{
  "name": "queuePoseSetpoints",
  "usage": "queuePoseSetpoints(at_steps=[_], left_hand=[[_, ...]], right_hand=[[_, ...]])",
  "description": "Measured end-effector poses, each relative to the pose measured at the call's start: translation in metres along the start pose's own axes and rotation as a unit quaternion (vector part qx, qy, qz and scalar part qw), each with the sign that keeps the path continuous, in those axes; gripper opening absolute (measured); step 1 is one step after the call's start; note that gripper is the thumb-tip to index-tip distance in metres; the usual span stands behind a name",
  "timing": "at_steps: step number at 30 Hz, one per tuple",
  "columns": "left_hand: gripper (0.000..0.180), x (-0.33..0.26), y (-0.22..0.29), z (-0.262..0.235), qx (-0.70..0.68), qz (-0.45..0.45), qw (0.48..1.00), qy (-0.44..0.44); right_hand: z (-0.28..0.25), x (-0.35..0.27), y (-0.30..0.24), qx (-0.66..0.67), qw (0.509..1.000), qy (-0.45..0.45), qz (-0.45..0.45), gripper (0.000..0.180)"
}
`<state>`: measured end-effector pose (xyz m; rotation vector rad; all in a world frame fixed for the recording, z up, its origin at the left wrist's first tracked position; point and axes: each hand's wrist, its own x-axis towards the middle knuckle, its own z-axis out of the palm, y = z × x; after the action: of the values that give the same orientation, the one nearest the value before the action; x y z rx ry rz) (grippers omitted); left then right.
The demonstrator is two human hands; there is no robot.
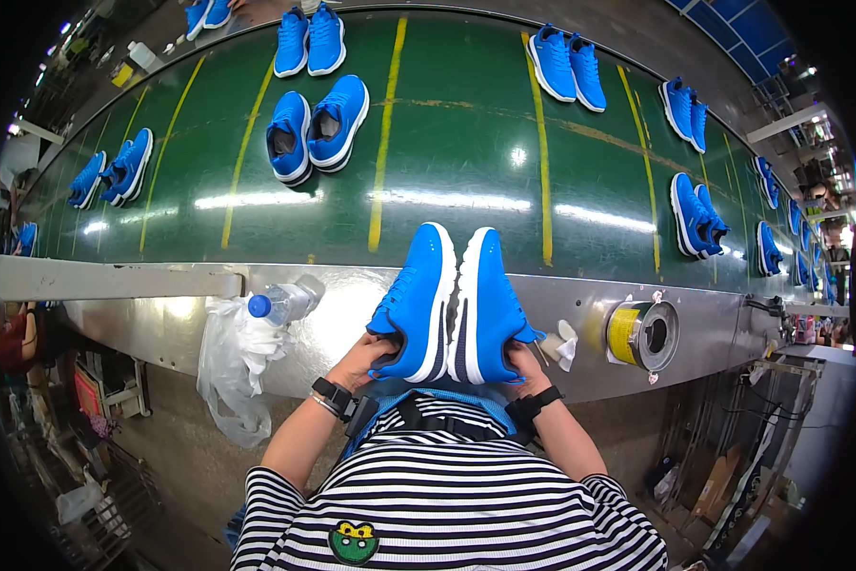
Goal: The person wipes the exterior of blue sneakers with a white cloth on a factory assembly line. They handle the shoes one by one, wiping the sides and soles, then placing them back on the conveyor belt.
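Matching a pair, we judge: left fingers [368, 351] and right fingers [522, 364] curled snugly round heels of left shoe [412, 300] and right shoe [490, 305], above the table [580, 297]. Next move needs an even grip.

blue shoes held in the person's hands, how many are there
2: one blue shoe in the left hand and another blue shoe in the right hand. Neither is hidden.

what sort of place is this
Probably a shoe factory: matching blue shoe pairs sit along a yellow-striped green belt, and the person holds another pair at the metal ledge beside it.
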<state>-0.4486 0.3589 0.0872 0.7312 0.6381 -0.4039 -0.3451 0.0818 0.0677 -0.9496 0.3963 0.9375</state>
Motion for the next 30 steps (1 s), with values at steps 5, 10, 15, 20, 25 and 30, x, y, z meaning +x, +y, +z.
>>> queuePoseSetpoints(at_steps=[5, 10, 15, 20, 25, 30], left_hand=[[0.028, -0.007, 0.009, 0.011, -0.007, 0.029, 0.999, 0.024], [0.037, -0.004, 0.01, 0.0, 0.039, 0.024, 0.999, 0.007], [0.038, -0.005, 0.009, -0.003, 0.051, 0.037, 0.998, 0.002], [0.053, -0.011, 0.01, -0.006, 0.081, 0.083, 0.993, 0.037], [0.067, -0.005, 0.001, -0.013, 0.184, 0.187, 0.96, 0.095], [0.069, -0.009, 0.01, -0.033, 0.361, 0.158, 0.907, 0.151]], right_hand=[[0.01, -0.001, -0.006, -0.064, 0.998, 0.018, -0.01, 0.033], [0.018, -0.004, -0.005, -0.065, 0.997, 0.022, -0.03, 0.033], [0.008, 0.0, 0.0, -0.091, 0.995, 0.016, -0.024, 0.036], [-0.001, 0.003, 0.006, -0.032, 0.998, -0.047, -0.01, 0.036], [-0.026, 0.027, 0.034, 0.072, 0.993, -0.089, 0.042, 0.037], [-0.033, 0.041, 0.051, 0.09, 0.987, -0.114, 0.075, 0.045]])
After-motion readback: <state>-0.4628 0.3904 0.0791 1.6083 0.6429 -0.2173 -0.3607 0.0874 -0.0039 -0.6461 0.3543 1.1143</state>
